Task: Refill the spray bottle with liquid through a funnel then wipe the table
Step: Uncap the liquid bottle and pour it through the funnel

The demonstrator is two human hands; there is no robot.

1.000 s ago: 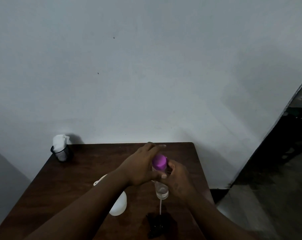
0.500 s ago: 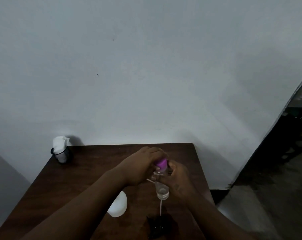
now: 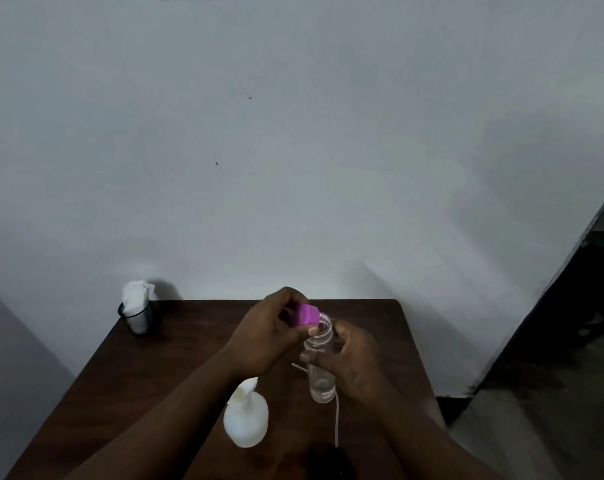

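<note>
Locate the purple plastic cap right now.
Head view, centre: the purple plastic cap is pinched in the left hand, just off the open mouth of the clear bottle held by the right hand.

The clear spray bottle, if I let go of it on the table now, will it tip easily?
Probably. The clear spray bottle is tall, narrow and looks nearly empty, so likely light and tippy. Its purple cap is off in the left hand; only the right hand steadies it.
</note>
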